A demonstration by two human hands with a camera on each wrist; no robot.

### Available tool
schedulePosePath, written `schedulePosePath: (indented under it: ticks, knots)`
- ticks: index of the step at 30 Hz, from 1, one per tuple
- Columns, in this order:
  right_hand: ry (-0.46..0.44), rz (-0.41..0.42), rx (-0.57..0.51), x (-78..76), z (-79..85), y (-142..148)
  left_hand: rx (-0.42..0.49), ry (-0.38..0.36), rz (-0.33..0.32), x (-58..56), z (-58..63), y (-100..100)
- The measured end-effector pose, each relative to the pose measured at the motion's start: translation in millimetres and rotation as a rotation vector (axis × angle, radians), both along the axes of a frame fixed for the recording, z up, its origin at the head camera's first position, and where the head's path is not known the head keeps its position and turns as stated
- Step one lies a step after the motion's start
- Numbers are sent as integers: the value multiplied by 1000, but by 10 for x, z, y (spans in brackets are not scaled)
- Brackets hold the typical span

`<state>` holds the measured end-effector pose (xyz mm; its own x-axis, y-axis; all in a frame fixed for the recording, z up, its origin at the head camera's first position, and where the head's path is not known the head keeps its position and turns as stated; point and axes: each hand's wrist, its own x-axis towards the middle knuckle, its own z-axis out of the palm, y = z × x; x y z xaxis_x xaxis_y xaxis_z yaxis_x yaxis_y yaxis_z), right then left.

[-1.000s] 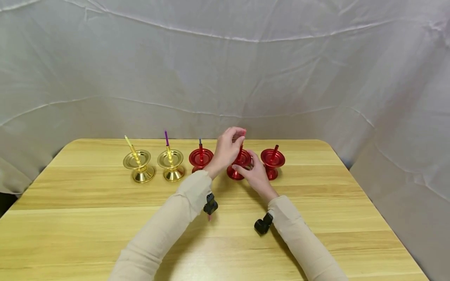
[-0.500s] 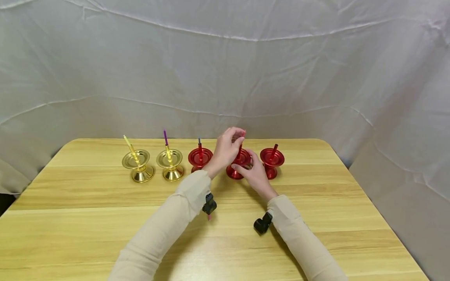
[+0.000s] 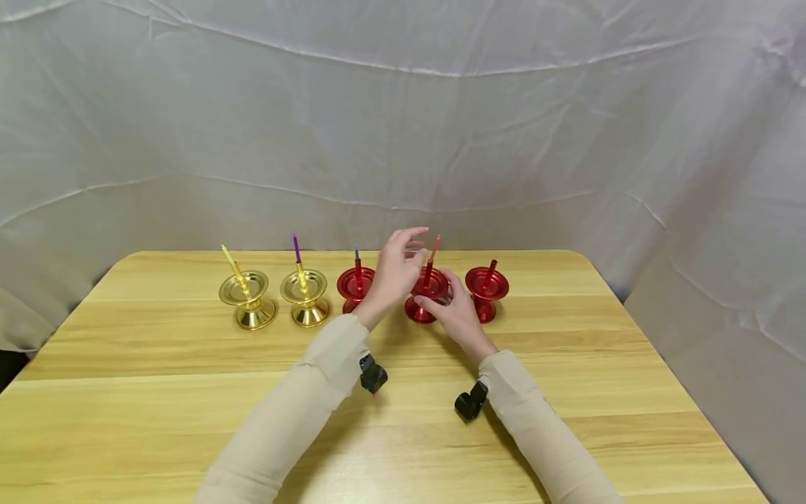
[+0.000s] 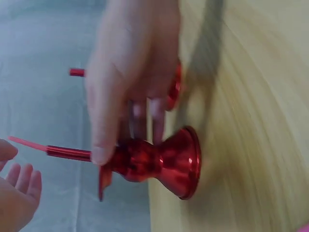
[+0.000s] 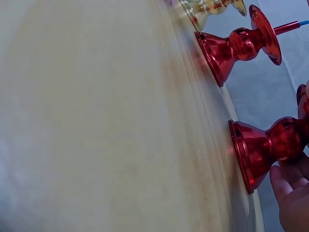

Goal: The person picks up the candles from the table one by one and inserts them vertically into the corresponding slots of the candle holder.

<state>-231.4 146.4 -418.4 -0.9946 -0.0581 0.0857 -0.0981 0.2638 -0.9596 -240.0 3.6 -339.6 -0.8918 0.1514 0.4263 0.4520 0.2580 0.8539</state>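
Observation:
A pink candle (image 3: 434, 247) stands, slightly tilted, in the tube of a red candle holder (image 3: 420, 312), second from the right in the row. My left hand (image 3: 395, 269) is beside this candle, its fingers spread and apart from it; the left wrist view shows a gap between the fingertips and the candle (image 4: 28, 143). My right hand (image 3: 462, 316) grips the same red holder below its dish, thumb on the near side. Part of that right hand (image 5: 295, 198) shows in the right wrist view, against the holder's waist.
To the left stand a red holder (image 3: 350, 283) with a blue candle, a gold holder (image 3: 310, 313) with a purple candle and a gold holder (image 3: 256, 316) with a yellow one. A candleless red holder (image 3: 485, 309) is right. A pink tip (image 3: 375, 395) pokes out by my left wrist.
My left hand has let go of the pink candle and drawn back to the left, its fingers opening. The right hand stays on the red candle holder.

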Motion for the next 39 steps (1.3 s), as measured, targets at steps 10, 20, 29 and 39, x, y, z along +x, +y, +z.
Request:
schedulePosePath:
  ticks: [10, 20, 29, 39]
  knots:
    - [-19, 11, 57, 10, 55, 23, -13, -24, -51, 345, -1, -250]
    - [6, 36, 183, 61, 42, 64, -4, -133, -84, 721, -37, -454]
    - [74, 106, 359, 275, 130, 177, -27, -282, 12, 967, -190, -693]
    - [119, 210, 442, 428, 331, 452, -229, -484, -39, 1099, -352, -829]
